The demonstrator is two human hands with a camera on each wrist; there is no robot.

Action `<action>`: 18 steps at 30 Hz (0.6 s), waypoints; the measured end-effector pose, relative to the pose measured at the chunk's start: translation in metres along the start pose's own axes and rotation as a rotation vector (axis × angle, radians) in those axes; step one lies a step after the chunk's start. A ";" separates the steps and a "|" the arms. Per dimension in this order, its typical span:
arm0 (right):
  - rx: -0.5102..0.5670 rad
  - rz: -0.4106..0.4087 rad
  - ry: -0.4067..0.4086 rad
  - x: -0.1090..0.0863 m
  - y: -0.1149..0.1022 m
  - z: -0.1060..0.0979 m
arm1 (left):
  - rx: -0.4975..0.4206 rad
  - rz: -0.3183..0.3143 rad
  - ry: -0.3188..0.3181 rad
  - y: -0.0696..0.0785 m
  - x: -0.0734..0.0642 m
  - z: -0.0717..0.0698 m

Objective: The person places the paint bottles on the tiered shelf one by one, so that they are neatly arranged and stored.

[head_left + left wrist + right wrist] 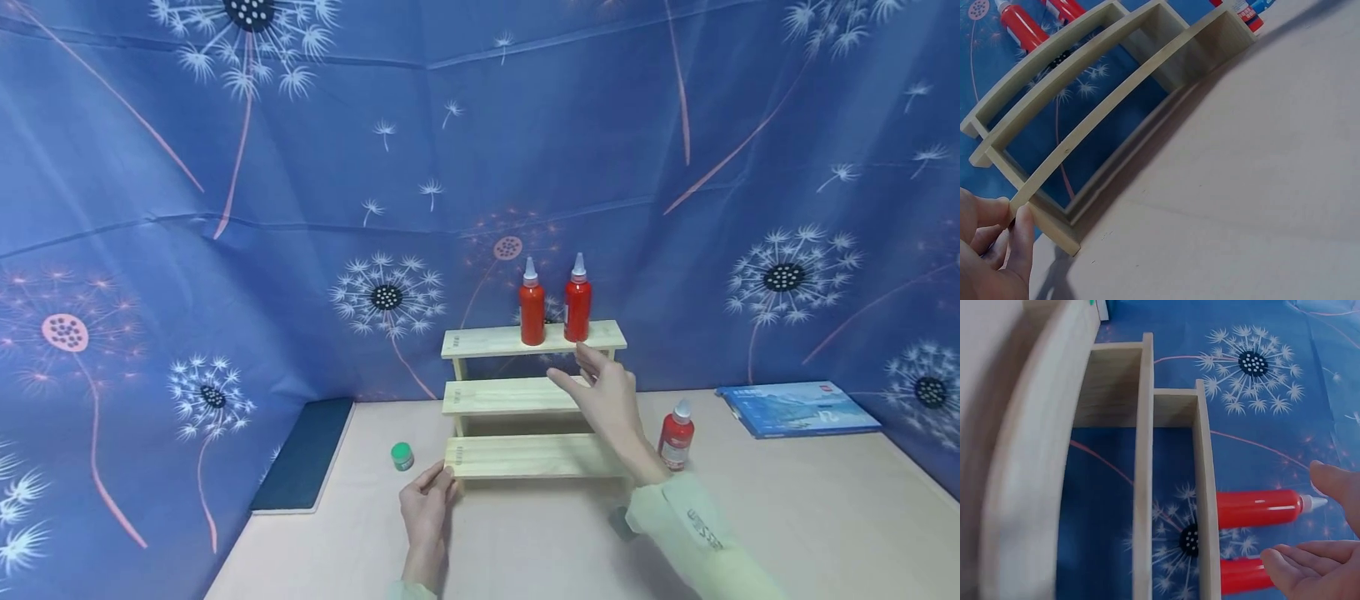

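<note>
A pale three-step wooden display rack (pixel 525 457) stands on the table against the blue cloth. Its lower left corner is pinched between the thumb and fingers of my left hand (pixel 427 504), as the left wrist view shows. Two red squeeze bottles with pointed pale caps stand upright on the top step: the left bottle (pixel 532 315) and the right bottle (pixel 577 310). Just below and in front of the right one is my right hand (pixel 609 400), thumb and fingers spread apart, holding nothing. A third red bottle (pixel 677 440) stands on the table beyond my right forearm.
To the left of the rack sits a small jar with a green lid (pixel 402 455). A dark flat book (pixel 303 456) lies farther left. At the back right is a blue flat box (pixel 802 408). The dandelion-patterned cloth (pixel 660 233) hangs directly behind the rack.
</note>
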State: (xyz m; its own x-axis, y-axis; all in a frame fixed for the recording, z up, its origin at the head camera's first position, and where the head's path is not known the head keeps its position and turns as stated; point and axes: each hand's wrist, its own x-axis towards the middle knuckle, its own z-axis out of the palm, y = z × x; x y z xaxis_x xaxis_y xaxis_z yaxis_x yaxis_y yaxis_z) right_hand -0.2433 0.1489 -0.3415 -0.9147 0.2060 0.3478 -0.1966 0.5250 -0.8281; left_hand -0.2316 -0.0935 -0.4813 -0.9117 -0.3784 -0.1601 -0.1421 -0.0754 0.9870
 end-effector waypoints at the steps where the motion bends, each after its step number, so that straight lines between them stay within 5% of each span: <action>1: 0.001 0.012 -0.002 -0.006 0.003 -0.003 | -0.004 0.000 -0.004 0.000 0.000 0.000; 18: 0.005 0.091 0.111 -0.072 0.046 -0.052 | 0.027 -0.014 -0.028 0.001 0.000 -0.001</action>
State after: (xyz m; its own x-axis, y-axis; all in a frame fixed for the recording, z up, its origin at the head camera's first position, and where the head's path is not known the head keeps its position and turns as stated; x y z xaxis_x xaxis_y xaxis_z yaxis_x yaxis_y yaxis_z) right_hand -0.1686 0.2012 -0.3818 -0.8841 0.3427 0.3178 -0.1170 0.4961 -0.8604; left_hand -0.2314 -0.0944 -0.4804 -0.9198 -0.3518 -0.1735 -0.1644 -0.0556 0.9848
